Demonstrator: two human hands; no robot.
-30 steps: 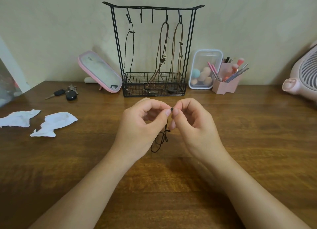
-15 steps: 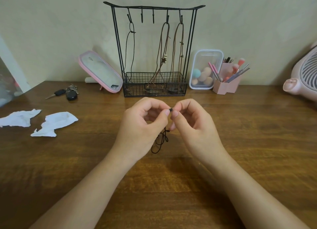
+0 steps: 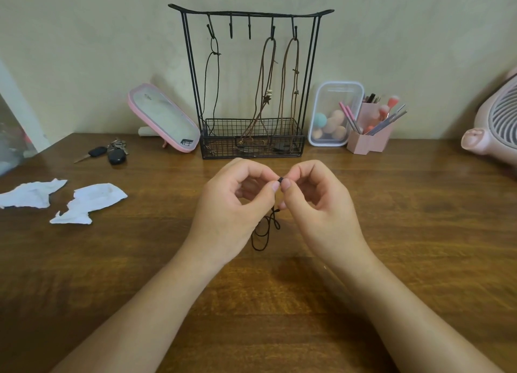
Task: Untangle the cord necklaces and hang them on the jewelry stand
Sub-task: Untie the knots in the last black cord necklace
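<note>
Two hands are held close together above the middle of the brown wooden bench (image 3: 419,232), with their fingertips meeting.

- The left hand (image 3: 232,204) has its fingers curled, with thumb and forefinger pinching a small black bead (image 3: 280,180) on a thin black cord necklace (image 3: 265,230).
- The right hand (image 3: 319,204) is curled the same way and pinches the same spot from the opposite side.
- The rest of the cord hangs below the pinch, between the two palms, in a loose tangle of loops. Whether the lowest loop touches the bench cannot be told.

One black wire jewelry stand (image 3: 190,64) stands upright against the beige wall, behind the hands.

- It has a curved top bar with five hooks and a mesh basket (image 3: 251,148) at its foot.
- The leftmost hook carries one hung black cord (image 3: 214,73), whose lower end reaches the basket.
- The fourth and fifth hooks carry one brown cord necklace each, the first brown necklace (image 3: 265,78) and the second brown necklace (image 3: 292,78). Both are knotted, with small beads, and their lower ends lie in the basket.

Left of the stand:

- One oval pink-framed mirror (image 3: 165,118) is tilted back on its prop, just beside the stand.
- One bunch of keys with black fobs (image 3: 112,153) lies on the bench.
- Two torn pieces of white paper, the farther piece (image 3: 30,193) and the nearer piece (image 3: 89,202), lie near the left edge.

Right of the stand:

- One clear plastic box (image 3: 335,92) stands on end with rounded makeup sponges inside.
- One pink holder (image 3: 369,140) of brushes and pencils sits just beside the box.
- One pink fan (image 3: 495,120) is partly in view at the right edge.
</note>
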